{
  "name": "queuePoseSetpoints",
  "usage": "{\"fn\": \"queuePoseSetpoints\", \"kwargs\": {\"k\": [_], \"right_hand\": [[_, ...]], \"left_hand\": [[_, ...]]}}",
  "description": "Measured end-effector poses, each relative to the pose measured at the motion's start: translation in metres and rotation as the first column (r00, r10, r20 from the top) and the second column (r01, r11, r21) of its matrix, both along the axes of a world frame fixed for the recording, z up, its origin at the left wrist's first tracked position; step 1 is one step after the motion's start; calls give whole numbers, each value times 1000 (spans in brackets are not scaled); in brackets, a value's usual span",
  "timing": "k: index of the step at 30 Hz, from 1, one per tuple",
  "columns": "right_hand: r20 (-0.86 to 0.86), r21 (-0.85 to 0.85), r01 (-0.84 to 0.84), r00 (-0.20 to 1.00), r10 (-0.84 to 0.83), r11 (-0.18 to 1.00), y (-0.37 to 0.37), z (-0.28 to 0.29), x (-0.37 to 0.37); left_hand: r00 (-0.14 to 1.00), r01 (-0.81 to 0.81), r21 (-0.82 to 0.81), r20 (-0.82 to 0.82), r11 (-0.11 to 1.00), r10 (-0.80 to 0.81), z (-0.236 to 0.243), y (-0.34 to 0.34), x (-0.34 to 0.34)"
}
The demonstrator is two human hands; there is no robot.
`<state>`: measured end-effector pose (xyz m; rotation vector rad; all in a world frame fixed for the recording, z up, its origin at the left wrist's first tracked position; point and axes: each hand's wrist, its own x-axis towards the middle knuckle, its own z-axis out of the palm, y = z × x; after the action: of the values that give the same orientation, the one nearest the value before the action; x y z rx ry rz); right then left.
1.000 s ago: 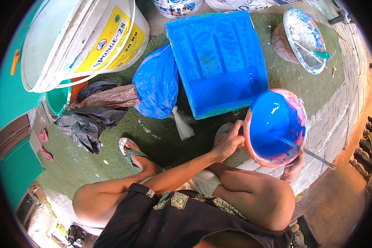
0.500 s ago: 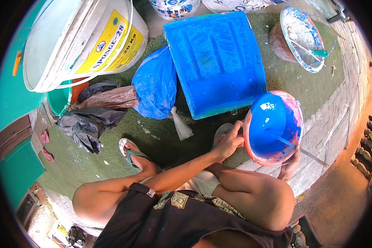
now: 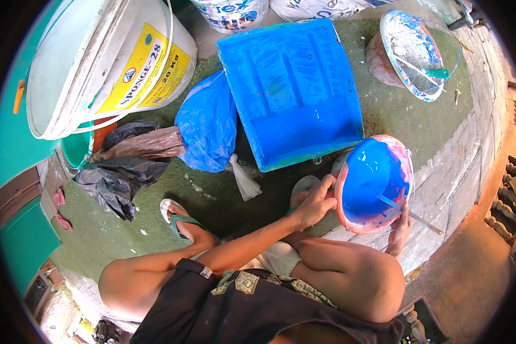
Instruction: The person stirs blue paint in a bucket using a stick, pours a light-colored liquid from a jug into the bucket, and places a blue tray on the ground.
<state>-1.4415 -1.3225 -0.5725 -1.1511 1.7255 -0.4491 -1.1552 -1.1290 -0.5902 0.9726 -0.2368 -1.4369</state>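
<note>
My left hand (image 3: pixel 315 202) grips the near left rim of a small pink-rimmed bucket (image 3: pixel 404 172) filled with blue paint. My right hand (image 3: pixel 399 232) holds the same bucket from below on its right side. The bucket is tilted, its mouth facing up toward me. A thin stick (image 3: pixel 401 207) lies in the paint and pokes out over the rim by my right hand. Just left of the bucket lies a blue paint tray (image 3: pixel 289 92), wet with blue paint at its near end. My knees and sandalled feet are below the bucket.
A large white tub with a yellow label (image 3: pixel 106 63) stands at the far left. Blue (image 3: pixel 207 123), brown and black plastic bags (image 3: pixel 117 178) lie beside it. A paint-smeared bucket with a green-handled tool (image 3: pixel 410 49) stands at the far right. A brick edge (image 3: pixel 458 172) runs along the right.
Both hands keep their hold on the paint bucket; it has barely shifted. The view has moved slightly.
</note>
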Motion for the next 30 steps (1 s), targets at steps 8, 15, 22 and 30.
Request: {"fn": "queuePoseSetpoints", "kwargs": {"k": [8, 15, 22, 30], "right_hand": [[70, -77, -27, 997, 32, 997, 17, 12, 18], [90, -131, 27, 996, -15, 991, 26, 18, 30], [109, -97, -40, 993, 50, 994, 30, 23, 30], [117, -112, -7, 993, 20, 994, 31, 24, 37]], "left_hand": [[998, 57, 57, -22, 997, -55, 2, 2, 23], [999, -36, 94, -37, 995, 39, -9, 1, 22], [994, -15, 64, -107, 998, 22, -9, 4, 24], [991, -17, 57, -132, 998, 24, -8, 4, 26]]}}
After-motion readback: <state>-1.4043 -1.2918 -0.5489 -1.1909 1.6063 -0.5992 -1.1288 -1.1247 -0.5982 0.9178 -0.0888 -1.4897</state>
